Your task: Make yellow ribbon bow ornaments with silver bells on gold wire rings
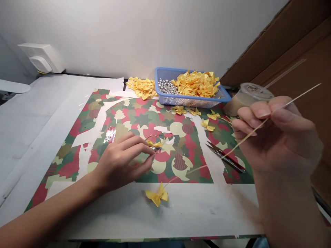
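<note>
My left hand [126, 158] rests over the patterned sheet, thumb and fingertips closed on a small silver bell [154, 149]. A yellow ribbon bow [154, 144] and a thin loop of cord [155, 136] sit right at those fingertips. Raised on the right, my right hand [279, 134] pinches a thin pale yellow cord [245, 138], whose free end sticks up past the thumb. The cord slants down to the left, blurring on its way towards a second yellow bow [157, 195] near the front edge. Whether both bows share one cord, I cannot tell.
A blue basket [191, 101] at the back holds silver bells and many yellow bows. More bows [141, 87] are heaped beside it. Several loose bows [208, 125], small scissors [227, 158] and a lidded plastic cup [248, 98] lie or stand right. Cardboard [292, 44] rises at the right.
</note>
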Demonstrator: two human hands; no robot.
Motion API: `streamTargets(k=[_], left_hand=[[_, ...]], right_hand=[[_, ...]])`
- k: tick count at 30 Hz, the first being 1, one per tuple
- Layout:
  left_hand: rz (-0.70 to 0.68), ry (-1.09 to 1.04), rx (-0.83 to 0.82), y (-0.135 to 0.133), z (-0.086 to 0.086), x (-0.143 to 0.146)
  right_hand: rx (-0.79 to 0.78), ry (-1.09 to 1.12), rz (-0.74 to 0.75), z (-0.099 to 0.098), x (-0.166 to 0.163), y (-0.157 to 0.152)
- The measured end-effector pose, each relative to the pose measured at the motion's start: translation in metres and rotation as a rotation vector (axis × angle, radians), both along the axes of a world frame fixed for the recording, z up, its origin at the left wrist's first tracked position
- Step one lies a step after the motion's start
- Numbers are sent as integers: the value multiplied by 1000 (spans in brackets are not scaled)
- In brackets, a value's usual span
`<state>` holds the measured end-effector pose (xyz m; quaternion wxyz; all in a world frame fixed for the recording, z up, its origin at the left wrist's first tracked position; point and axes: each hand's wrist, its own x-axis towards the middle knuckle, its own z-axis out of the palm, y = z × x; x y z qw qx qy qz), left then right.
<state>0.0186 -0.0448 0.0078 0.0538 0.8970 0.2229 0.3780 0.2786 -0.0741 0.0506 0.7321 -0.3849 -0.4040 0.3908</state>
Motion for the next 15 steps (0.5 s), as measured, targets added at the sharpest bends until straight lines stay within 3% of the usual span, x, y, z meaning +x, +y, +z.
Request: streamTargets(k=[11,15], left_hand=[[24,-15,-50,2,-2,0],[26,-10,-61,2,-3,0]], right_hand=[[16,-164,208,-18,-16,-5],[34,-154,179,-18,-13,-5]])
